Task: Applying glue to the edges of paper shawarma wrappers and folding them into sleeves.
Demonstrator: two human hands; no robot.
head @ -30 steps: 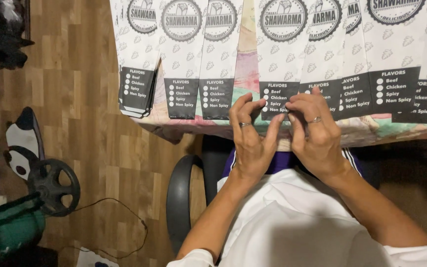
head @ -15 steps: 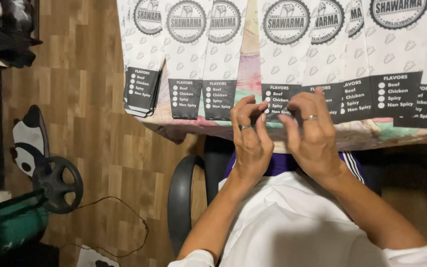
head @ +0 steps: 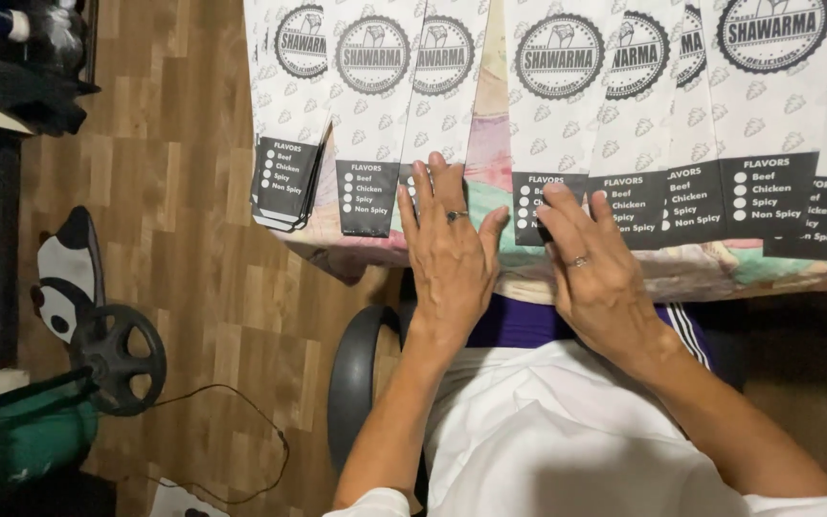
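We see a table edge [head: 624,278] under a patterned cloth, carrying a row of tall white paper bags [head: 768,105] with round dark emblems and black bottom panels, laid overlapping beyond our fingertips. Our left hand [head: 450,257] lies flat, palm down, fingers spread and straight, their tips resting on the bottom end of one bag [head: 442,105]; a ring sits on one finger. Just beside it, our right hand [head: 597,273] also lies palm down, fingers a little apart and slightly curled, tips touching the black panel of the next bag [head: 557,144]. Neither hand pinches anything. Far out past the left fingers, a stack of bags [head: 284,182] overhangs the table corner.
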